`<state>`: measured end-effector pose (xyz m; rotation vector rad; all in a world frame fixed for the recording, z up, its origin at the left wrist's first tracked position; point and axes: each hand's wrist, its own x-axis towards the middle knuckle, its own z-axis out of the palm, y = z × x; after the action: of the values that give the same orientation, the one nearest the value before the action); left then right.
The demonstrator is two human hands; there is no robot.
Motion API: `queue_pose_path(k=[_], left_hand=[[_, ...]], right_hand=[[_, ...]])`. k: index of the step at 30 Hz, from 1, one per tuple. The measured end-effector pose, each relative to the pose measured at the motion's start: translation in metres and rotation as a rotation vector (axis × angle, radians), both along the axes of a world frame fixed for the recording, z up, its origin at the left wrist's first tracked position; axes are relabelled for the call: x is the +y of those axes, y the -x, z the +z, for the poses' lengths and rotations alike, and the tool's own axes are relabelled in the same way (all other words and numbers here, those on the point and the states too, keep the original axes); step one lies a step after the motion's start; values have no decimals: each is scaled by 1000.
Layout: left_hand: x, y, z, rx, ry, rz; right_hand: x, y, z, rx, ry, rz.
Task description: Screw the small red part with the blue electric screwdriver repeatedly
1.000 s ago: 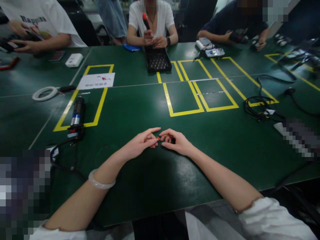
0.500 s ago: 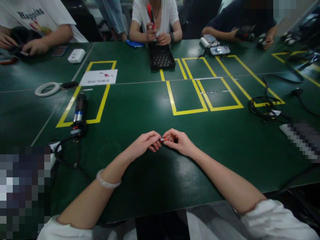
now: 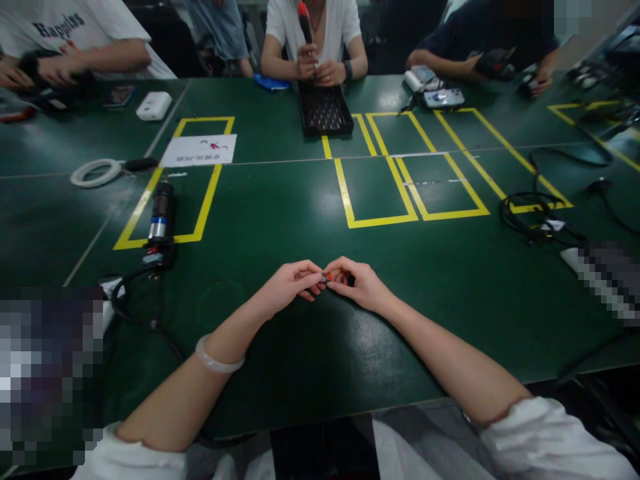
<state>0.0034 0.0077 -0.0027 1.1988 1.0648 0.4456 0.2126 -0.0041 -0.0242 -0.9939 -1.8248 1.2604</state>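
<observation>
My left hand [image 3: 290, 285] and my right hand [image 3: 359, 283] meet over the green table [image 3: 280, 220], just above its surface near the front edge. Both pinch one tiny orange-red part [image 3: 327, 277] between their fingertips. The fingers of each hand are curled in around it, so most of the part is hidden. A pale bangle [image 3: 217, 357] sits on my left wrist.
A black and silver cylindrical tool [image 3: 159, 217] with a cable lies in a yellow-taped box at left. A black tray [image 3: 324, 113] stands before a person across the table holding a red-tipped tool [image 3: 304, 17]. Coiled black cables [image 3: 525, 217] lie at right. Other people sit at the far side.
My left index finger, stretched out a second ago, has curled in, and both hands have closed tighter on the small part. The view has tilted slightly.
</observation>
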Motion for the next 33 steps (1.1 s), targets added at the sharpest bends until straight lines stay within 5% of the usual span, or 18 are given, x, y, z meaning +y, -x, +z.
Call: queue_pose_path(k=[5, 16, 22, 25, 29, 33], left_hand=[[-1, 0, 1, -33, -61, 8], [-2, 7, 8, 195, -468, -83], [28, 103, 37, 1109, -862, 264], [37, 165, 41, 1455, -694, 341], [42, 220, 31, 1501, -445, 214], [47, 241, 20, 1431, -501, 238]], right_hand=[[1, 0, 2, 24, 8, -16], [2, -4, 2, -117, -125, -28], [6, -7, 0, -89, -87, -62], [7, -7, -2, -83, -75, -69], [7, -7, -2, -78, -53, -73], [6, -7, -2, -66, -50, -79]])
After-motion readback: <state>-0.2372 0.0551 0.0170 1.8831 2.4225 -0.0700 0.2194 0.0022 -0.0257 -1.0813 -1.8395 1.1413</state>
